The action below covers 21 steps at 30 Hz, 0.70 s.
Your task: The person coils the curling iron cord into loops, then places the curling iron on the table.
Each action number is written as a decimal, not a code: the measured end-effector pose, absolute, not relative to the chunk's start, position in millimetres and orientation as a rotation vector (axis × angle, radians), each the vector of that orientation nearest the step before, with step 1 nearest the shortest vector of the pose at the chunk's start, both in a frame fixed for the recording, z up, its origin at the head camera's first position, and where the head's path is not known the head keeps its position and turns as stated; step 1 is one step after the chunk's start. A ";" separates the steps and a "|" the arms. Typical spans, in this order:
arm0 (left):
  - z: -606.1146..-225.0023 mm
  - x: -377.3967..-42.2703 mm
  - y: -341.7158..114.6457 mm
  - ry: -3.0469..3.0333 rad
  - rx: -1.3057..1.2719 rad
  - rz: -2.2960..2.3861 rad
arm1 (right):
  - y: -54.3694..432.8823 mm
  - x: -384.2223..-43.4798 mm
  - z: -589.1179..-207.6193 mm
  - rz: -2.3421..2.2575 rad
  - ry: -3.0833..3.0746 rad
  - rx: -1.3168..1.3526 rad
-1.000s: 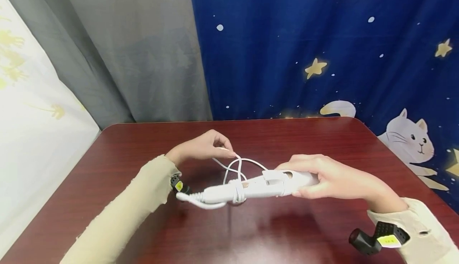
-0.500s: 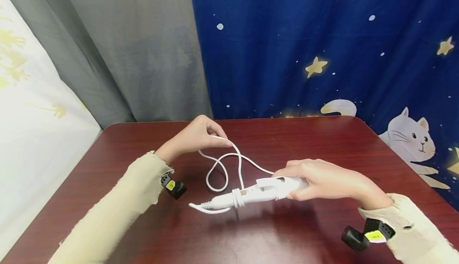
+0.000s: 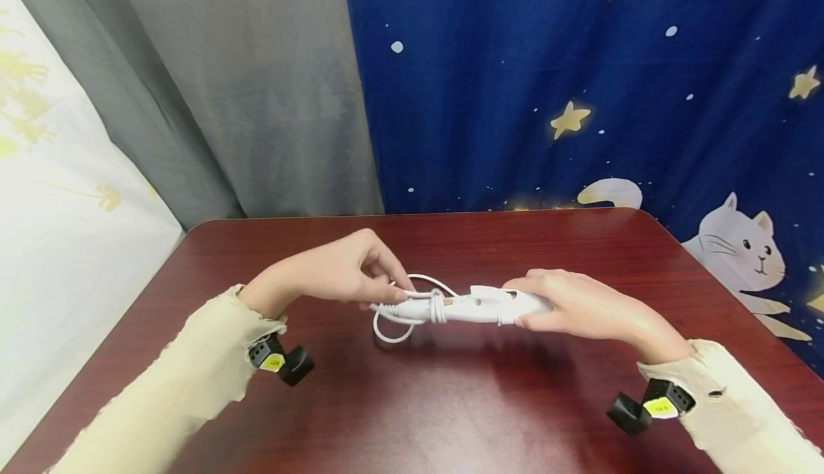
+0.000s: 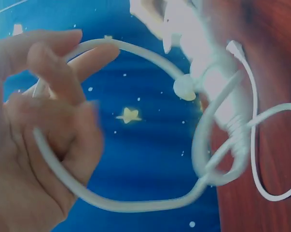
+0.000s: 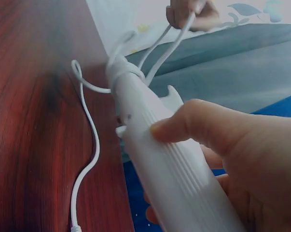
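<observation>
We've got the left hand (image 3: 341,272) pinching the cord (image 4: 135,207), right hand (image 3: 586,308) gripping the white device (image 3: 476,309); slack could loosen our wraps (image 3: 438,307).

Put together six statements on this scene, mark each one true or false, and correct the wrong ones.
1. The right hand grips the white device. True.
2. The left hand holds the cord. True.
3. Nothing is wound around the device. False: turns of the cord are wrapped around its body.
4. The table has a dark reddish-brown top. True.
5. The backdrop at the right of the head view is plain white. False: a blue curtain hangs there, printed with gold stars and a cat.
6. Both forearms are bare. False: cream sleeves cover them.
</observation>
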<state>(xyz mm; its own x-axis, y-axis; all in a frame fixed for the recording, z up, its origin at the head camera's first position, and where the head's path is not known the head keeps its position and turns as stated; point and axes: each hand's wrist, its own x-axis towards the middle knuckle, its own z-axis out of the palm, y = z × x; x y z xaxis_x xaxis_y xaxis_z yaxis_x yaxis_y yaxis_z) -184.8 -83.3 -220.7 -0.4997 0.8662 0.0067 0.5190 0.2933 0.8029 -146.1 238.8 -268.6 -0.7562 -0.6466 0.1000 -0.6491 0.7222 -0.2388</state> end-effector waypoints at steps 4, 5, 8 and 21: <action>-224.6 -176.5 -85.2 2.053 1.236 1.053 | 242.5 -150.0 -270.2 0.413 -2.903 0.957; -226.0 -175.2 -86.5 2.047 1.232 1.047 | 243.7 -150.9 -270.7 0.417 -2.896 0.926; -229.0 -172.4 -92.7 2.064 1.204 1.003 | 247.2 -152.8 -271.7 0.421 -2.867 0.845; -246.7 -163.1 -80.6 1.990 1.363 1.223 | 229.7 -154.5 -271.4 0.335 -2.758 0.746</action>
<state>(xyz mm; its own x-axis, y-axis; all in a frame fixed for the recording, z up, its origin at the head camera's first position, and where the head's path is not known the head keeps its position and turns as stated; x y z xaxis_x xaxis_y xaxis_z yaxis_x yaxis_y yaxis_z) -163.1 -80.6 -246.7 -0.4221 0.8982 0.1227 0.5153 0.1263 0.8477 -154.5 229.7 -271.4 -0.8330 -0.4581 0.3102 -0.5191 0.8412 -0.1518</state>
